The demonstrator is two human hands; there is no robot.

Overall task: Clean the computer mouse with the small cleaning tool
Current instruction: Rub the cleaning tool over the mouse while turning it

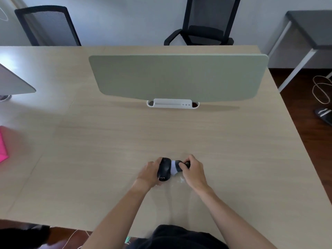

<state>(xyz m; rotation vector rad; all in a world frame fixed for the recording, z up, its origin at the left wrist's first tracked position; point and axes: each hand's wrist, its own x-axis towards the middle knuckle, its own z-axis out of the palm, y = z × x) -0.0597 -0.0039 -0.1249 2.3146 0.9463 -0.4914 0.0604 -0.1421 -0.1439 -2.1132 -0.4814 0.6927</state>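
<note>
A black computer mouse (164,169) rests on the light wooden desk (107,150), near the front edge. My left hand (149,174) grips it from the left side, fingers wrapped over its far end. My right hand (193,171) is closed around a small cleaning tool (175,167) with a black handle and a white-grey head. The head presses against the right side of the mouse. A crumpled piece of clear plastic wrap (180,180) lies on the desk under my right hand.
A green divider panel (179,78) stands across the desk on a white cable tray (172,103). A monitor edge (14,81) and a pink object (2,146) are at the left. Two black chairs (206,24) stand behind the desk. A grey side table (305,27) is far right.
</note>
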